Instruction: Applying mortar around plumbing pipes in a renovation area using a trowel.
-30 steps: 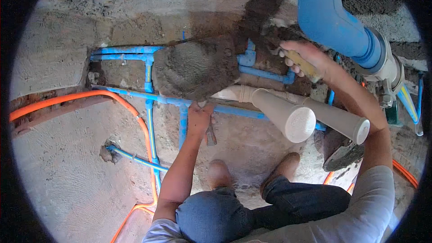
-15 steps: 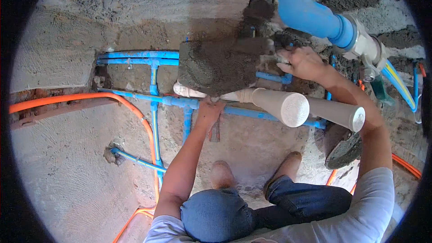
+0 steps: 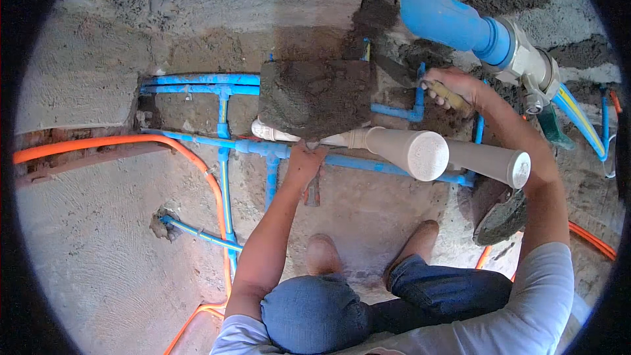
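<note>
Below the grey mortar [image 3: 315,97], the left hand [image 3: 305,162] partly hides a handle [image 3: 313,195].

The left arm [image 3: 263,250] is stretched forward with the left hand [image 3: 306,163] closed, while the right arm [image 3: 516,135] is bent outward, the right hand [image 3: 460,88] curled and held farther forward.

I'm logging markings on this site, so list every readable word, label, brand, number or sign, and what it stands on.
None: no text can be read anywhere.
Blue pipes: some carry yellow stripes; no legible lettering.
White pipes: nothing legible.
Orange tubing: nothing legible.
Mortar-laden board and trowel handle: nothing legible.
Any finer print is too small to read.
</note>
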